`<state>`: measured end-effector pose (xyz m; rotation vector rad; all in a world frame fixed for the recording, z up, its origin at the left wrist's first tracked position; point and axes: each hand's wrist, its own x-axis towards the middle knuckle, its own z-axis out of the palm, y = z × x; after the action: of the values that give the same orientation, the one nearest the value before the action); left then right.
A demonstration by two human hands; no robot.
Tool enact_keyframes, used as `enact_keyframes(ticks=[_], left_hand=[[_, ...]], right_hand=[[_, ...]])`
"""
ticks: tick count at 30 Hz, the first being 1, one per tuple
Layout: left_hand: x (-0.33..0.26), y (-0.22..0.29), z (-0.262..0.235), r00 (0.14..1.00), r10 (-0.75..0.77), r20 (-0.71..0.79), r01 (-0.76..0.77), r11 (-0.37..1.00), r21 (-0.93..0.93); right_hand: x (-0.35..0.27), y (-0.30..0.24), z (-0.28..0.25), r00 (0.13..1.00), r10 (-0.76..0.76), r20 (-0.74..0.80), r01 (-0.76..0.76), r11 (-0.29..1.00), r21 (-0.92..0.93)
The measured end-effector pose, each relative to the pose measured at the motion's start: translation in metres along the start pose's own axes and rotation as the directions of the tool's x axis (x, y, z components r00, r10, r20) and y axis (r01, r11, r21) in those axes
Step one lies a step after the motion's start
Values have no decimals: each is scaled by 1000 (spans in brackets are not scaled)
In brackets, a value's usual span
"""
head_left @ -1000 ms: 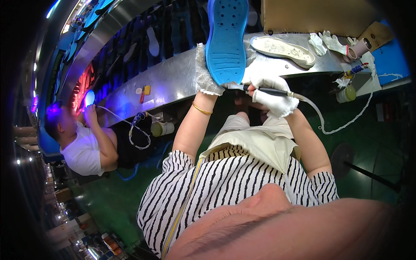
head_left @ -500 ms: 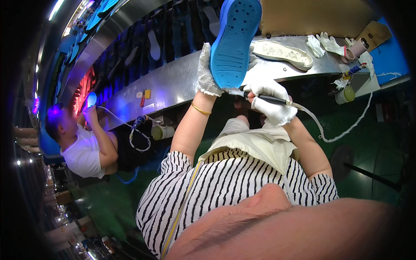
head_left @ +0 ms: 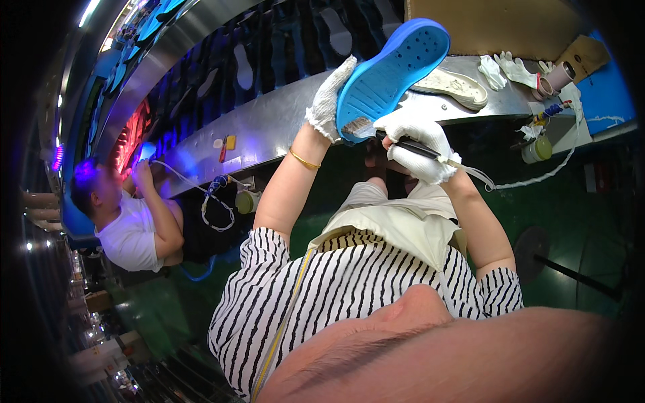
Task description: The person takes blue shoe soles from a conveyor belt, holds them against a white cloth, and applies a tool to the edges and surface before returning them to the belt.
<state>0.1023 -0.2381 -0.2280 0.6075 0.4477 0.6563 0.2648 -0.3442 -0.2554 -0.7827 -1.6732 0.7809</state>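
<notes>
A blue shoe sole (head_left: 392, 84) with a raised rim and small holes is held up, tilted, over the edge of the metal ledge (head_left: 252, 124). My left hand (head_left: 329, 101), in a white knit glove, grips it by its left side near the heel. In my gloved right hand (head_left: 424, 140) is a brush (head_left: 418, 148) with a black handle and a pale hose (head_left: 534, 180) running from its back end. The brush's bristles (head_left: 359, 127) lie against the inside of the heel. Just beyond my right hand, a cream-coloured sole (head_left: 455, 88) rests on the ledge.
A dark conveyor (head_left: 272, 54) carrying soles runs behind the ledge. White gloves (head_left: 514, 68), a pinkish roll (head_left: 560, 75) and a hanging jar (head_left: 536, 149) are at the right, below a cardboard box (head_left: 497, 27). A co-worker (head_left: 138, 225) sits at the left.
The sole has tipped over to the right and come lower, with its inside turned more toward me. The brush has moved from the heel's edge onto its inner face.
</notes>
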Motion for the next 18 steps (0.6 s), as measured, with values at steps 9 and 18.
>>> enact_keyframes(ticks=[9, 18], left_hand=[[1, -3, 0, 967, -230, -107, 245, 956, 160], [5, 1, -2, 964, -228, -137, 261, 907, 329]], right_hand=[[9, 3, -27, 934, 293, 206, -324, 936, 136], [8, -1, -46, 920, 304, 248, -315, 949, 4]])
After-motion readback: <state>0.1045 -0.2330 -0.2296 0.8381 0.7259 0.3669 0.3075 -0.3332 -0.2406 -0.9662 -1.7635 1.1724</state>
